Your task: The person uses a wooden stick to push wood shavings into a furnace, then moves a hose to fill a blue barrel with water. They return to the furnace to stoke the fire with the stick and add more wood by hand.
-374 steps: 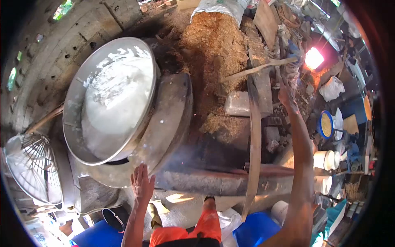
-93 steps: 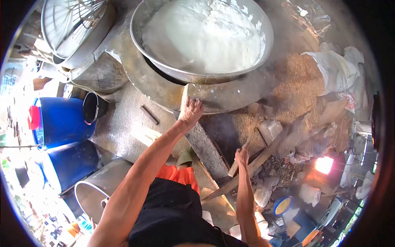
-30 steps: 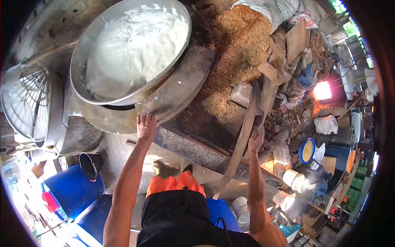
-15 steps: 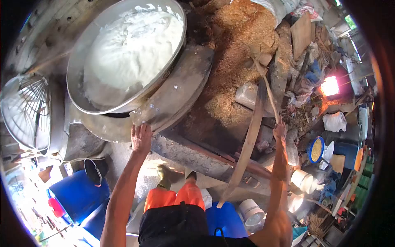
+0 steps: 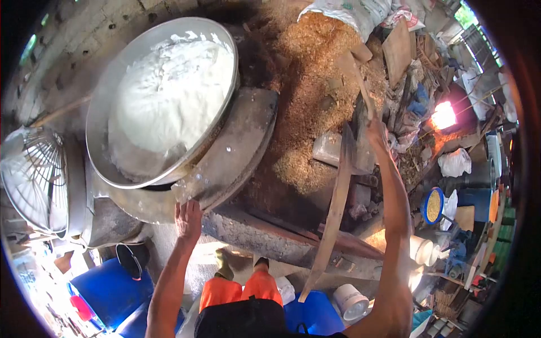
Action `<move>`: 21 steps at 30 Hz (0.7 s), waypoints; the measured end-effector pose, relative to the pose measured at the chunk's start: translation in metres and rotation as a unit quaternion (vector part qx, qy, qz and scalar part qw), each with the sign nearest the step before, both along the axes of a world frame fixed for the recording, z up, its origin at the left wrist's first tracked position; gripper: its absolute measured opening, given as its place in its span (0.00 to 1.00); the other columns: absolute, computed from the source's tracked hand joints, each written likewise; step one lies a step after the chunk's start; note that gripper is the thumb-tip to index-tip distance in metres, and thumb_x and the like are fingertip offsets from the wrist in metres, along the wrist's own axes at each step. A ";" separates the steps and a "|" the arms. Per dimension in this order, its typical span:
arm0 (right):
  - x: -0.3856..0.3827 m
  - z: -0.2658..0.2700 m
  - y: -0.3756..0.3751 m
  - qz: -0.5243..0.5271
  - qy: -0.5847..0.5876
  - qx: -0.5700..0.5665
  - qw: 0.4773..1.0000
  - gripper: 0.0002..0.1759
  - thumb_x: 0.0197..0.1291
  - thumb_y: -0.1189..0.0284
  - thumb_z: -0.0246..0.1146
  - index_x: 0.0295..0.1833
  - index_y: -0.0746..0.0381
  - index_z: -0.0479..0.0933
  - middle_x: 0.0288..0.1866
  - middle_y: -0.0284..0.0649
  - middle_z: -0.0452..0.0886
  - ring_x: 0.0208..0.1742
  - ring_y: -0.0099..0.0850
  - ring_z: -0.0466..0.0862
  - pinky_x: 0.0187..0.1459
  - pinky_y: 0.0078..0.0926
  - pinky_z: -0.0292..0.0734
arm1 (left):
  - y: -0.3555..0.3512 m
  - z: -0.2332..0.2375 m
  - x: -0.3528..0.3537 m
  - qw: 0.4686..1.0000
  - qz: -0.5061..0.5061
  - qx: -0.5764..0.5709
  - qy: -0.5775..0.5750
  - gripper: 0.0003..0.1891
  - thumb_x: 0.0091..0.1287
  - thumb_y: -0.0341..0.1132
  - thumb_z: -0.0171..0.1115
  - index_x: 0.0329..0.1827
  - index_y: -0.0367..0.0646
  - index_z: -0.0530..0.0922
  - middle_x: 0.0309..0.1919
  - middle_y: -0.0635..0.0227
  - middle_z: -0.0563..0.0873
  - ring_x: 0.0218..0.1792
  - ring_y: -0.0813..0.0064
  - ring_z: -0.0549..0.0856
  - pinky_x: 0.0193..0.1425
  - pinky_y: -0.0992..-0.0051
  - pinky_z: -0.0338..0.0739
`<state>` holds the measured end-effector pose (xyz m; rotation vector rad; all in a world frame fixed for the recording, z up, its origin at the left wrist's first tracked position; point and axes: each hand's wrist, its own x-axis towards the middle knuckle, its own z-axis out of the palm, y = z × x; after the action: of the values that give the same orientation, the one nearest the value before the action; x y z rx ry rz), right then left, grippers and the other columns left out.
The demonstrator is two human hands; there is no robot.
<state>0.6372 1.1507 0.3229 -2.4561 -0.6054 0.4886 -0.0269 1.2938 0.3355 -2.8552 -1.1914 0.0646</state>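
Note:
My left hand (image 5: 188,218) rests with its fingers laid against the edge of the curved grey stove rim (image 5: 236,149). Above that rim sits a wide metal pan (image 5: 163,183) holding a thick white, foamy mass (image 5: 174,90). Out to the right, my right hand (image 5: 376,133) is closed around a long wooden stick (image 5: 367,101). The stick's far end reaches into a heap of brown chips or husks (image 5: 307,84); its exact shape there is blurred. Below the right forearm, a long wooden plank (image 5: 332,225) leans across the low wall.
A low masonry wall (image 5: 253,235) runs in front of my legs. Blue containers (image 5: 112,293) stand at lower left, and a white bucket (image 5: 350,301) at lower right. A round ribbed lid or screen (image 5: 34,180) leans at far left. White sacks (image 5: 349,14) lie behind the chips.
My right hand has pushed forward with the stick, sliding its far end further into the chips. The view has shifted somewhat; my left hand stays on the stove rim.

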 end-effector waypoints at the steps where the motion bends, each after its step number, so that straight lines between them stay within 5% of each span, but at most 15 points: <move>1: 0.000 -0.022 0.008 -0.035 0.112 0.117 0.986 0.34 0.61 0.69 0.60 0.72 0.59 0.58 0.28 0.37 0.75 0.22 0.32 0.74 0.22 0.32 0.70 | 0.001 -0.004 -0.002 1.000 -0.003 0.008 0.004 0.17 0.56 0.35 0.64 0.48 0.42 0.76 0.46 0.66 0.78 0.52 0.67 0.78 0.67 0.57 0.64; 2: 0.000 -0.043 0.016 -0.079 0.219 0.229 0.945 0.34 0.61 0.68 0.60 0.71 0.59 0.59 0.22 0.34 0.74 0.18 0.28 0.72 0.19 0.29 0.67 | 0.001 -0.004 -0.003 1.000 -0.002 0.012 0.003 0.17 0.56 0.35 0.64 0.48 0.42 0.76 0.46 0.66 0.78 0.52 0.67 0.78 0.67 0.57 0.64; 5: -0.028 -0.067 0.043 0.056 0.320 0.462 0.826 0.29 0.68 0.62 0.54 0.72 0.54 0.59 0.23 0.31 0.72 0.19 0.23 0.69 0.18 0.26 0.63 | 0.001 -0.002 -0.001 1.000 0.015 -0.009 0.002 0.18 0.55 0.37 0.65 0.48 0.42 0.76 0.47 0.65 0.77 0.53 0.67 0.77 0.66 0.55 0.63; 6: -0.039 -0.046 0.071 -0.026 0.281 0.334 0.899 0.29 0.68 0.62 0.52 0.74 0.51 0.56 0.23 0.31 0.72 0.19 0.24 0.70 0.18 0.28 0.64 | 0.001 -0.001 0.001 1.000 0.024 -0.018 0.004 0.20 0.54 0.37 0.66 0.49 0.42 0.76 0.48 0.65 0.77 0.53 0.67 0.76 0.66 0.55 0.62; 8: -0.049 -0.010 0.118 -0.107 0.235 0.203 0.945 0.30 0.69 0.62 0.51 0.75 0.48 0.54 0.23 0.32 0.72 0.19 0.26 0.70 0.17 0.29 0.64 | 0.000 -0.002 0.002 0.999 0.032 -0.015 -0.015 0.21 0.53 0.37 0.67 0.50 0.42 0.75 0.49 0.65 0.77 0.53 0.67 0.77 0.66 0.55 0.62; 10: -0.042 0.010 0.161 -0.016 -0.023 0.055 0.998 0.32 0.68 0.66 0.51 0.76 0.43 0.52 0.26 0.36 0.77 0.20 0.29 0.75 0.17 0.33 0.67 | 0.000 0.003 0.005 0.999 0.031 -0.015 -0.007 0.22 0.52 0.37 0.68 0.50 0.41 0.76 0.50 0.65 0.77 0.52 0.67 0.77 0.66 0.54 0.63; 11: -0.023 0.007 0.180 -0.019 0.017 0.061 0.998 0.34 0.67 0.70 0.49 0.77 0.46 0.48 0.26 0.44 0.80 0.23 0.37 0.80 0.18 0.39 0.71 | 0.001 0.003 0.006 0.999 0.027 -0.012 -0.013 0.22 0.53 0.37 0.67 0.50 0.41 0.76 0.49 0.65 0.77 0.52 0.66 0.77 0.65 0.54 0.63; 13: 0.008 -0.034 0.209 -0.052 0.086 0.064 0.993 0.35 0.67 0.69 0.49 0.77 0.51 0.45 0.24 0.45 0.78 0.20 0.37 0.77 0.19 0.41 0.69 | 0.001 0.011 0.013 0.999 0.032 -0.022 -0.002 0.22 0.53 0.37 0.67 0.50 0.41 0.76 0.50 0.65 0.77 0.53 0.66 0.77 0.65 0.53 0.64; 15: -0.001 -0.109 0.222 -0.021 -0.076 -0.048 0.996 0.43 0.65 0.71 0.52 0.78 0.56 0.34 0.22 0.49 0.77 0.19 0.39 0.75 0.20 0.40 0.67 | 0.003 0.010 0.012 0.999 0.030 -0.033 -0.016 0.21 0.53 0.36 0.67 0.51 0.41 0.76 0.51 0.65 0.77 0.54 0.65 0.77 0.65 0.53 0.64; 17: -0.080 -0.101 0.191 0.024 -0.098 -0.004 0.995 0.47 0.62 0.73 0.53 0.78 0.54 0.30 0.24 0.51 0.78 0.21 0.40 0.76 0.21 0.38 0.68 | 0.003 0.010 0.012 0.998 0.040 -0.036 -0.014 0.22 0.52 0.36 0.67 0.51 0.41 0.76 0.51 0.65 0.77 0.54 0.64 0.77 0.64 0.53 0.64; 18: -0.113 -0.081 0.174 0.017 0.018 -0.013 1.000 0.48 0.61 0.75 0.53 0.78 0.54 0.29 0.24 0.52 0.78 0.22 0.42 0.77 0.23 0.40 0.69 | 0.003 0.010 0.013 0.998 0.047 -0.035 -0.016 0.22 0.52 0.36 0.67 0.50 0.41 0.76 0.51 0.65 0.77 0.54 0.64 0.76 0.64 0.52 0.64; 21: -0.148 -0.102 0.139 0.012 0.054 -0.093 0.994 0.43 0.66 0.73 0.50 0.78 0.53 0.32 0.29 0.51 0.79 0.17 0.35 0.71 0.16 0.34 0.62 | 0.003 0.005 0.009 0.997 0.060 -0.045 -0.014 0.22 0.51 0.37 0.68 0.50 0.41 0.77 0.51 0.65 0.78 0.55 0.64 0.76 0.64 0.52 0.65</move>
<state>0.4895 1.2896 0.2210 -2.5783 -0.5669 0.7124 -0.0180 1.2971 0.3406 -2.8655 -1.4005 0.0845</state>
